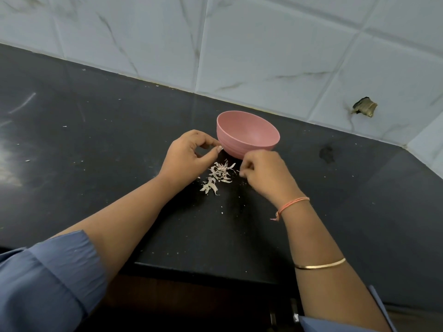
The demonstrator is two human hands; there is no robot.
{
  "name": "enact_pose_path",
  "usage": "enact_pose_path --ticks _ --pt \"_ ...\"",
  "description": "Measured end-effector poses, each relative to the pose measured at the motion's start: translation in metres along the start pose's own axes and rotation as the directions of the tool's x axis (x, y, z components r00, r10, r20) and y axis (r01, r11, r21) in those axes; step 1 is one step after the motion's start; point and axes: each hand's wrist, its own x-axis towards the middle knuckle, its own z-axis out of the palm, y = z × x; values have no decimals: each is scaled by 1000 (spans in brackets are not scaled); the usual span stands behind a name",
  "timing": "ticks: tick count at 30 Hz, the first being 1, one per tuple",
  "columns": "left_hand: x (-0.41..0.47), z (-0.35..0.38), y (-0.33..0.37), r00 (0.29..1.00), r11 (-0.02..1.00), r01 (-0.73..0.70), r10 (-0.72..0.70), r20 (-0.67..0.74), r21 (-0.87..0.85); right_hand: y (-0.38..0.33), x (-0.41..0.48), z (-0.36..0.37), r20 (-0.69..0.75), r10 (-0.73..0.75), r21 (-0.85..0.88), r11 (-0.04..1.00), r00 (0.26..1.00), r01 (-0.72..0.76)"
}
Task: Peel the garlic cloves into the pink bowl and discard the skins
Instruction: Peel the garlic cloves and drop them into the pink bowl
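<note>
Left sleeve sits low in the frame, with the forearm reaching in over the dark counter. Left hand is just beside the pink bowl. Its fingers are curled, and thumb and forefinger tips are close together right at the bowl's outer wall. Whether they pinch a scrap or nothing, cannot tell.

The skins lie in a loose scatter on the counter between the two hands, just in front of the bowl, with a few stray flecks nearer the counter edge. No garlic clove is visible anywhere. The bowl's floor is hidden behind its near wall, so peeled cloves may be inside; unconfirmed.

Right hand is near the right edge of the pile, knuckles up and fingers curled under. The grip is hidden, cannot tell. There is a thread band at the wrist and a bangle further up.

The step is probably gathering the skins for discard. To do it well:
- Rake the flakes together with the side of one hand.
- Cup the other hand at the pile to receive them.
- Move slowly, since the papery bits lift and cling.
- Sweep away from the bowl so none drop in.
- Collect the stray flecks too.
</note>
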Motion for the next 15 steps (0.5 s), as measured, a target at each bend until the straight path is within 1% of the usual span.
enact_pose_path --ticks 1,2,3,4,5,6,7,8,11,13,15 --pt "0 0 0 1000 1000 11 -11 8 -6 2 2 0 -112 6 133 991 994 9" --pt "0 0 1 1000 1000 18 -17 15 -13 3 4 0 -194 31 301 953 980 29" --pt "0 0 1 1000 1000 21 -21 23 -15 5 5 2 -218 68 481 875 974 47" --pt "0 0 1 999 999 31 -30 33 -23 4 6 4 -189 97 636 771 977 46" --pt "-1 0 1 998 998 45 -43 44 -40 3 4 7 -138 110 748 664 984 30" --pt "-2 0 2 996 996 56 -51 67 -68 3 3 12 -82 110 822 569 990 5" --pt "-3 -1 3 995 994 57 -49 90 -89 4 1 16 -40 111 865 501 993 -21" --pt "-4 -1 4 993 994 46 -36 108 -96 4 0 19 -13 114 889 455 993 -41" --pt "-5 -1 6 991 997 11 0 137 -82 5 0 22 11 137 938 343 991 -58" --pt "-5 -1 7 990 997 12 -1 140 -78 6 2 23 14 146 952 300 989 -58" --pt "-6 -1 8 990 998 16 -7 140 -67 5 2 23 16 146 951 302 989 -60"
